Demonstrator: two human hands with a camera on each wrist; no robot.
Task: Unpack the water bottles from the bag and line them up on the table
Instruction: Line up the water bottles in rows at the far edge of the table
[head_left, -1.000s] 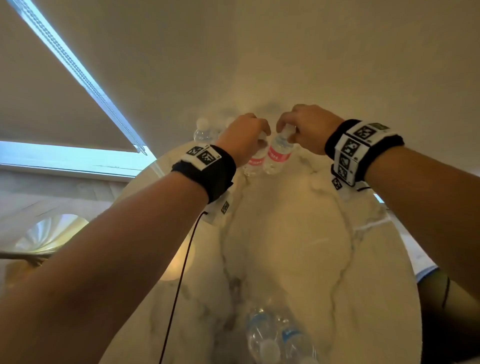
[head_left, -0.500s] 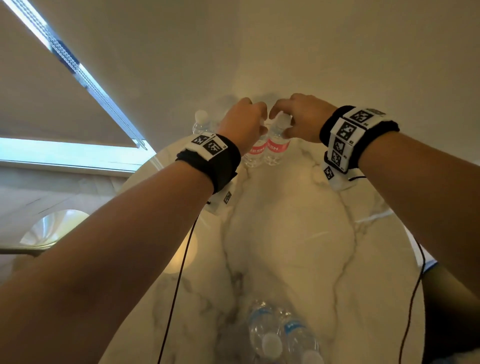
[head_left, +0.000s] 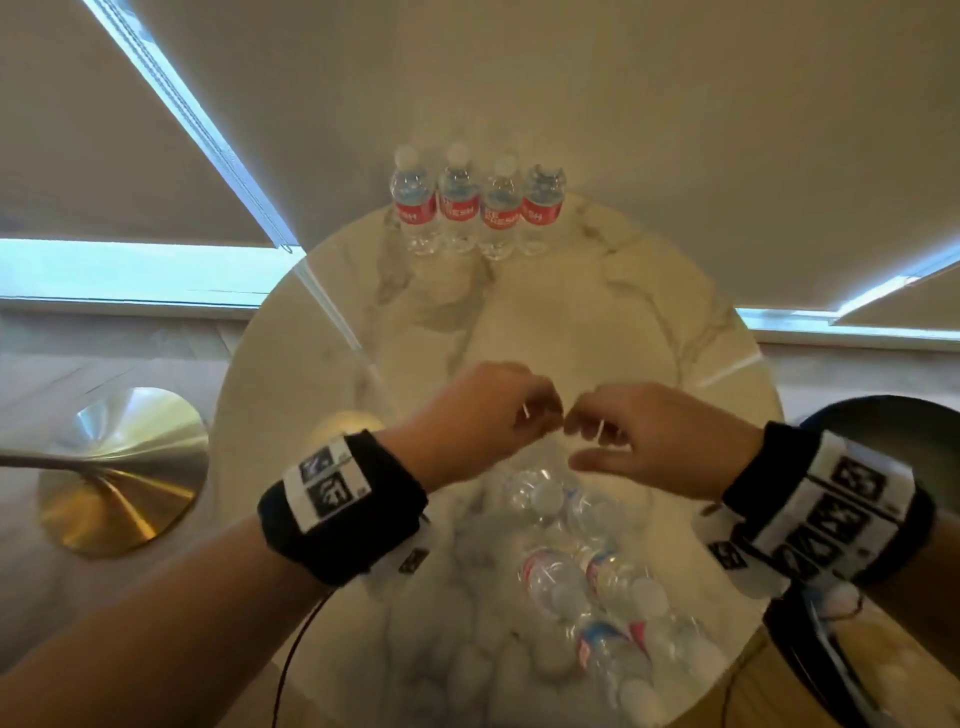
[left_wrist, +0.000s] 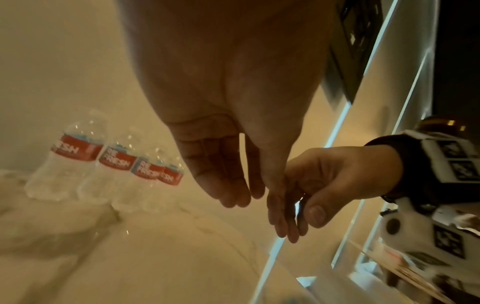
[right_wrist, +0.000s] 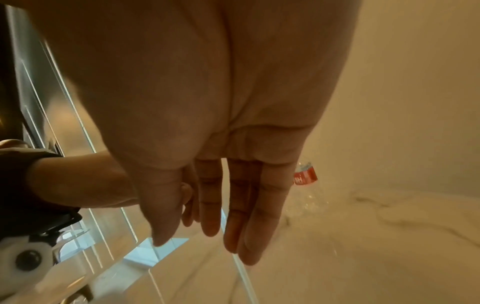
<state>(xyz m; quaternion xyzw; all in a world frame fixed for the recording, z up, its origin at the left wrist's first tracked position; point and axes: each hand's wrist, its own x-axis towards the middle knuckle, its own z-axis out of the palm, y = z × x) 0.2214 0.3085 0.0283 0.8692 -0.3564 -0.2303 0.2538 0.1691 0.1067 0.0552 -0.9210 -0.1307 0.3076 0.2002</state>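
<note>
Several clear water bottles with red labels (head_left: 478, 202) stand upright in a row at the far edge of the round marble table (head_left: 623, 322); the left wrist view shows the same row of bottles (left_wrist: 116, 162), and the right wrist view shows one bottle (right_wrist: 305, 176). Close to me, a clear plastic bag (head_left: 571, 571) holds several more bottles lying down. My left hand (head_left: 540, 410) and right hand (head_left: 587, 431) hover side by side just above the bag's far end. Both hang with relaxed fingers and hold nothing, as seen in the left (left_wrist: 228, 185) and right (right_wrist: 233, 205) wrist views.
A round gold base (head_left: 119, 467) sits on the floor to the left of the table. A dark round object (head_left: 883, 415) is by the table's right edge. Closed window blinds rise behind the table. Thin cables hang from my wristbands.
Both hands let go of the bottles at the far edge and drew back toward me, over the bag. The row now stands free.
</note>
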